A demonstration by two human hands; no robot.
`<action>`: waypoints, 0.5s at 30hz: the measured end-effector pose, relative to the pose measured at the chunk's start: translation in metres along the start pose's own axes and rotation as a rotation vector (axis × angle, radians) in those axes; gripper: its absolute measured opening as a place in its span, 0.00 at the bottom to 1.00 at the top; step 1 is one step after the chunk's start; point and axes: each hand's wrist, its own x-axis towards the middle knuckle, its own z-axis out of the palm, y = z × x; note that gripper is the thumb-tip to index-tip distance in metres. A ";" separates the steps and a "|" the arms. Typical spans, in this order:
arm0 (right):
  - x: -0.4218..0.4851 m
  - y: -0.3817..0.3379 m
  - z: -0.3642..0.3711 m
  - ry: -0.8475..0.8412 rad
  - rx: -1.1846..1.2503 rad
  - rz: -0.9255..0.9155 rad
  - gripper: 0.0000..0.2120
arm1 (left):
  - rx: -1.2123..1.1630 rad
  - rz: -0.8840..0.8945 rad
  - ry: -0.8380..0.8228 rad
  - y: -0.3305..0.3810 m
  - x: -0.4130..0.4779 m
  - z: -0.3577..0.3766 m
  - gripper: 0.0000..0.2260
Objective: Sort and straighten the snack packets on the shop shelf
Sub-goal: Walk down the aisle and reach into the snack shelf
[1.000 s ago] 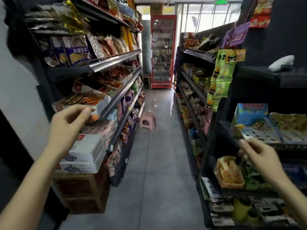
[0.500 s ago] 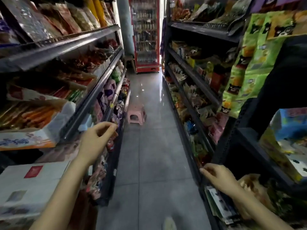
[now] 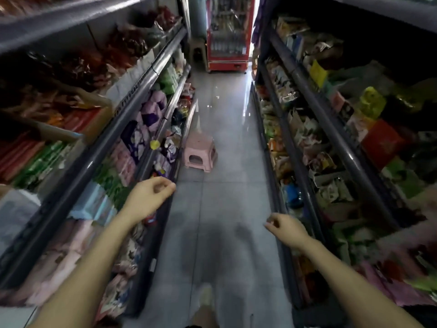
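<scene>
I stand in a narrow shop aisle between two dark shelf units full of snack packets. My left hand [image 3: 147, 197] hovers beside the left shelf rail [image 3: 132, 105], fingers loosely curled, holding nothing. Purple and pink packets [image 3: 144, 129] and green packets [image 3: 107, 181] fill that shelf. My right hand [image 3: 285, 229] hangs over the floor by the lower right shelf edge [image 3: 281, 209], fingers curled in, with nothing in it. Mixed packets [image 3: 305, 136] crowd the right shelves. The picture is blurred by motion.
A pink plastic stool [image 3: 199, 151] stands on the grey tiled floor [image 3: 227, 114] against the left shelf. A red drinks fridge [image 3: 228, 34] closes the aisle's far end. My shoe [image 3: 205, 297] shows at the bottom centre.
The view has moved forward down the aisle and tipped downward. Both hands dropped from the shelves toward the aisle's middle; the right hand left the lower right shelf.
</scene>
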 end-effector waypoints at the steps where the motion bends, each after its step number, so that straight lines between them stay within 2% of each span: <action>1: 0.030 -0.001 -0.004 -0.018 -0.002 0.008 0.13 | 0.043 -0.014 -0.046 -0.007 0.030 0.007 0.09; 3: 0.091 -0.003 -0.012 -0.049 -0.022 0.023 0.13 | 0.103 -0.027 -0.120 -0.018 0.092 0.023 0.10; 6: 0.178 -0.007 -0.027 -0.083 -0.054 0.062 0.13 | 0.063 -0.020 -0.132 -0.030 0.188 0.046 0.09; 10: 0.272 -0.010 -0.058 -0.124 -0.108 0.112 0.14 | 0.088 -0.024 -0.251 -0.034 0.314 0.069 0.09; 15: 0.374 0.001 -0.115 -0.088 -0.077 0.163 0.15 | 0.141 0.023 -0.337 -0.012 0.458 0.092 0.09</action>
